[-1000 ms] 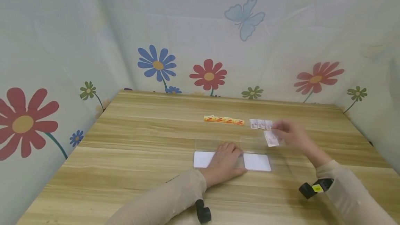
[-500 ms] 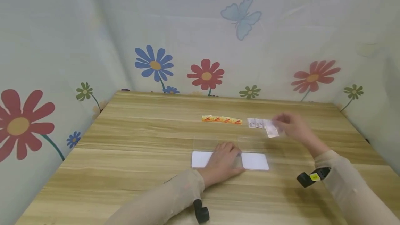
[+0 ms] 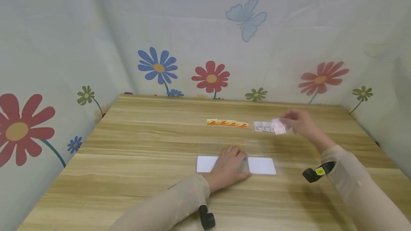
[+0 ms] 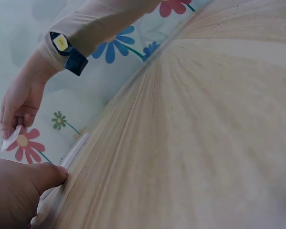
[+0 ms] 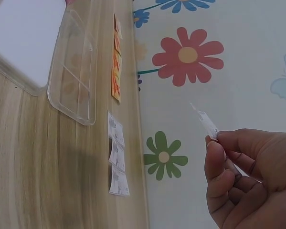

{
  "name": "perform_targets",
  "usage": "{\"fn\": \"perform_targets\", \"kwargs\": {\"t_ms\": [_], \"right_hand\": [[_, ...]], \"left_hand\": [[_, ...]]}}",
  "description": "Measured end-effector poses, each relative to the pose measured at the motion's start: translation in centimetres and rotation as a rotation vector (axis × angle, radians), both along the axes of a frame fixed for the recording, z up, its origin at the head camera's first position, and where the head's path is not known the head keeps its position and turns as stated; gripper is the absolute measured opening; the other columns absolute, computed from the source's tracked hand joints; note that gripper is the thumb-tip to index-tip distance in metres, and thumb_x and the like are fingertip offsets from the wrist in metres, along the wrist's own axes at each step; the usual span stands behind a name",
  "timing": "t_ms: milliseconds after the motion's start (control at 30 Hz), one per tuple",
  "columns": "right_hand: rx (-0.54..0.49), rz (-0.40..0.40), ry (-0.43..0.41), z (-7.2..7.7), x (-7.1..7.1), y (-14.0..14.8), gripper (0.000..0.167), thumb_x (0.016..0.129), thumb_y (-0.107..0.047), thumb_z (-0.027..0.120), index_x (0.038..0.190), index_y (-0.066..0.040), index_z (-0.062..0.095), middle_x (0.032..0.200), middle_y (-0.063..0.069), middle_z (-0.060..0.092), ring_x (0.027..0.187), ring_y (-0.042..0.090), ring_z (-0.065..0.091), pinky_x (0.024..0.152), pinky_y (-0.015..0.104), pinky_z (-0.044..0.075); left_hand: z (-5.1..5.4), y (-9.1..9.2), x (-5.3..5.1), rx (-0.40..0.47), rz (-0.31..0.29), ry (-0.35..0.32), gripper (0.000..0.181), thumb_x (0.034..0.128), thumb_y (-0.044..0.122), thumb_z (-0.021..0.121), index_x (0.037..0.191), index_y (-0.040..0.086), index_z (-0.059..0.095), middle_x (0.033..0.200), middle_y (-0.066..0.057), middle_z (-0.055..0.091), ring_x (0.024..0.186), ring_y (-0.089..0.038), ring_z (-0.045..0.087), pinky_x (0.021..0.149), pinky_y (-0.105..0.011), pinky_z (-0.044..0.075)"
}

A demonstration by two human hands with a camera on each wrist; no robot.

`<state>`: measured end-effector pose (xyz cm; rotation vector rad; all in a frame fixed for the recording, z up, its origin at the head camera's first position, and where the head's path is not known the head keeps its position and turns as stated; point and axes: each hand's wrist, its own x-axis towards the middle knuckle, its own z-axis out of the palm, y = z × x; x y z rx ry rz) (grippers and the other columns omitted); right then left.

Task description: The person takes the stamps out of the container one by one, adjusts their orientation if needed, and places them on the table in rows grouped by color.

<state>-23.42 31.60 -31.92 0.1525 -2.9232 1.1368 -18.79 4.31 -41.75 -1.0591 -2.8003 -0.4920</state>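
My left hand [image 3: 228,165] rests across the middle of clear plastic cases with white insides [image 3: 262,165] and raised clear lids [image 5: 73,71]. It hides where the left and right parts meet, so I cannot tell if they are joined. In the left wrist view, the thumb [image 4: 49,176] touches the case's edge. My right hand [image 3: 298,122] pinches a small white printed packet [image 3: 279,126] between thumb and fingertips, above the table. From the head view, that packet overlaps the right end of a row of similar white packets [image 5: 117,155].
Left of the white packets, several yellow-orange packets [image 3: 227,122] lie in a row. A wooden table [image 3: 135,152] carries everything, and a flower-print curtain [image 3: 179,27] stands behind it. Black wrist cameras [image 3: 207,220] jut out under both sleeves.
The right hand has moved away from me with the white packet, from in front of the white row to over its right end. The left hand stays on the cases.
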Motion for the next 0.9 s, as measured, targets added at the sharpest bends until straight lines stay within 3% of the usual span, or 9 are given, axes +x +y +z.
{"fn": "perform_targets", "kwargs": {"t_ms": [500, 900], "right_hand": [[0.007, -0.037, -0.036, -0.4, -1.6, 1.1, 0.027, 0.097, -0.02, 0.055, 0.112, 0.003, 0.057, 0.09, 0.009, 0.063, 0.074, 0.012, 0.057, 0.06, 0.025, 0.05], [-0.029, -0.048, -0.064, -0.8, -2.6, 1.6, 0.03, 0.097, -0.019, 0.055, 0.114, 0.006, 0.056, 0.087, 0.002, 0.064, 0.073, 0.009, 0.057, 0.061, 0.026, 0.05]], "left_hand": [[0.1, -0.1, 0.1, -0.002, -0.005, 0.013, 0.051, 0.0824, 0.052, 0.068, 0.118, 0.015, 0.062, 0.117, 0.0, 0.057, 0.115, -0.018, 0.051, 0.106, -0.036, 0.039], [-0.1, -0.1, 0.0, -0.007, 0.0, 0.006, 0.051, 0.0827, 0.053, 0.067, 0.118, 0.016, 0.062, 0.119, 0.0, 0.056, 0.117, -0.018, 0.05, 0.107, -0.036, 0.039]]}}
